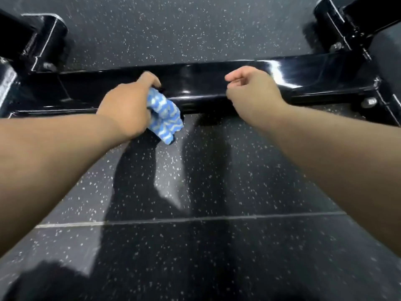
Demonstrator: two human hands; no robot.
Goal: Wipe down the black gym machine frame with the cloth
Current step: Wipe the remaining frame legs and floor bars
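Over the speckled floor (195,246), the left hand (128,105) grips the bunched blue-and-white cloth (166,116) at the near edge of the black frame (199,83), on its low bar. The right hand (253,88) is curled over the same bar and holds nothing. The wipe likely goes best with the cloth spread flatter and pressed in long strokes, ending around the far bolt (368,102).
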